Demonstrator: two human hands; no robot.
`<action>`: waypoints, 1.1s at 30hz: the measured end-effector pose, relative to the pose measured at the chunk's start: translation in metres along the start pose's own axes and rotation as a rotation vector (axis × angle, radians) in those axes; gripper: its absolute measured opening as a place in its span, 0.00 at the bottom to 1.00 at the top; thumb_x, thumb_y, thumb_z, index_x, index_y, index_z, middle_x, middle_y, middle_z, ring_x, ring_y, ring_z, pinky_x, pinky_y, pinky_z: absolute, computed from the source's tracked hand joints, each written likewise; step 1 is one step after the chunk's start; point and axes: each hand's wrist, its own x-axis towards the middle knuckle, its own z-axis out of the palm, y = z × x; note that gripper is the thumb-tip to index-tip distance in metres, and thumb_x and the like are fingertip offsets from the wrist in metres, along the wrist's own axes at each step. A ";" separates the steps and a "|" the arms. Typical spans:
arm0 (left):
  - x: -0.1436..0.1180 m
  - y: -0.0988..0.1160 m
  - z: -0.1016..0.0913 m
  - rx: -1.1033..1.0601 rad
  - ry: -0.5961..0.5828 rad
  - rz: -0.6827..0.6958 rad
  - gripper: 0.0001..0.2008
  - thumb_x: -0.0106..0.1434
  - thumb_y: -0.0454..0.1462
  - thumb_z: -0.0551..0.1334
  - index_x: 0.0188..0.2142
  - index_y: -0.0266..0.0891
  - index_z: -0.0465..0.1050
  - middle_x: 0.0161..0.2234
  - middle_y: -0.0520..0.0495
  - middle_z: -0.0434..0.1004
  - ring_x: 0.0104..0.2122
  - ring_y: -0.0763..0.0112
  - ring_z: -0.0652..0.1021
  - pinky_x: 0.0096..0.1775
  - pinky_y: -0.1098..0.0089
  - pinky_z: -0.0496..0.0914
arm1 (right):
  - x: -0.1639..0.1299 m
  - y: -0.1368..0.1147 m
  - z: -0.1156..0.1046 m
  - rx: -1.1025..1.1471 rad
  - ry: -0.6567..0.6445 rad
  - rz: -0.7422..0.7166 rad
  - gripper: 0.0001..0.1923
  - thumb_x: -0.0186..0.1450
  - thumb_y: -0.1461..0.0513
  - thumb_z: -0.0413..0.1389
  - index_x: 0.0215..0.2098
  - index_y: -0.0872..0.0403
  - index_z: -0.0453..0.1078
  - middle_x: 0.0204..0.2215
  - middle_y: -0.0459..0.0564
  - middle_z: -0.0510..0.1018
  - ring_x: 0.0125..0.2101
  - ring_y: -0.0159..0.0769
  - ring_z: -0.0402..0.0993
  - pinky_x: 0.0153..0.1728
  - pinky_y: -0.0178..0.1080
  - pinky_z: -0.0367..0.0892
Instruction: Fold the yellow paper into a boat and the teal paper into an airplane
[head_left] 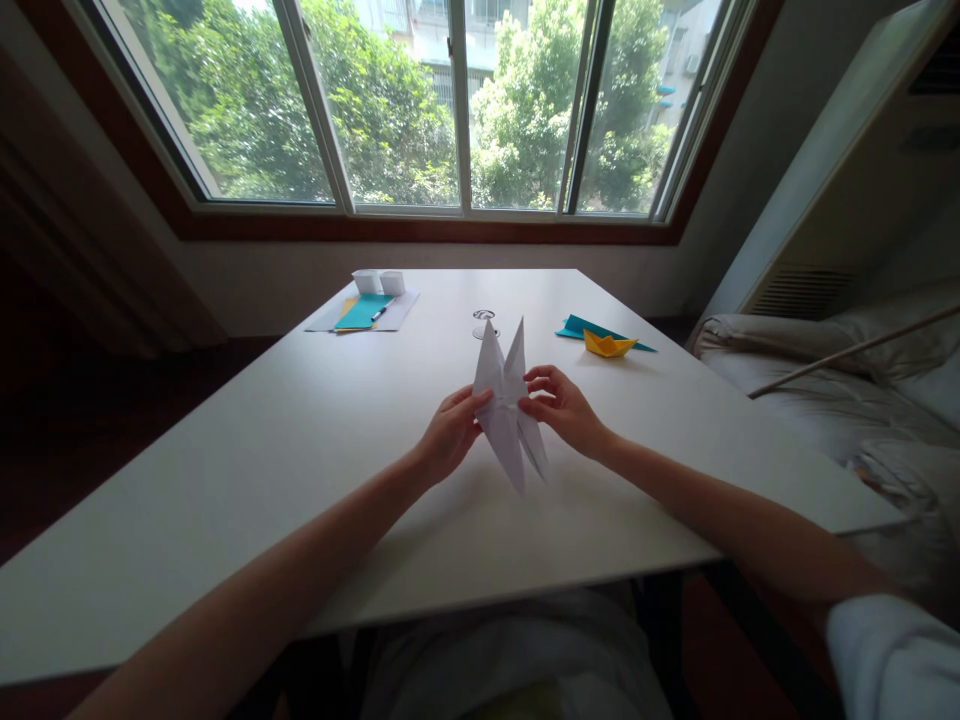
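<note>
White folded paper [508, 410] pinched between left hand [448, 436] and right hand [564, 408].

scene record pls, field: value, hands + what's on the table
left hand: left hand pinches the left edge of the white folded paper, held above the table
right hand: right hand pinches its right side, fingers curled
paper: upright, two points up, two down
table: white table
far right: yellow paper boat on a teal paper sheet
far left: teal card and pen on white sheets, two white cups behind
centre back: small ring-shaped item, unclear
</note>
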 end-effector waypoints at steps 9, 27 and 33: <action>0.007 -0.008 -0.013 0.320 0.095 0.126 0.17 0.53 0.43 0.62 0.39 0.36 0.66 0.25 0.52 0.70 0.24 0.74 0.70 0.27 0.73 0.65 | 0.001 -0.002 -0.004 0.058 0.085 -0.018 0.21 0.53 0.57 0.60 0.41 0.51 0.58 0.28 0.41 0.69 0.27 0.30 0.70 0.27 0.35 0.68; 0.001 -0.004 -0.009 0.998 0.180 0.487 0.16 0.53 0.43 0.63 0.38 0.37 0.66 0.38 0.44 0.71 0.34 0.66 0.73 0.26 0.71 0.70 | -0.007 -0.012 0.005 -0.227 0.101 -0.237 0.12 0.57 0.57 0.56 0.38 0.51 0.63 0.31 0.45 0.70 0.27 0.29 0.70 0.29 0.35 0.71; 0.003 -0.004 -0.012 0.855 0.119 0.405 0.17 0.53 0.44 0.62 0.39 0.37 0.67 0.40 0.43 0.70 0.36 0.66 0.73 0.26 0.71 0.72 | -0.007 -0.013 0.003 -0.266 0.119 -0.245 0.11 0.57 0.58 0.56 0.37 0.52 0.63 0.32 0.46 0.70 0.28 0.30 0.70 0.29 0.36 0.71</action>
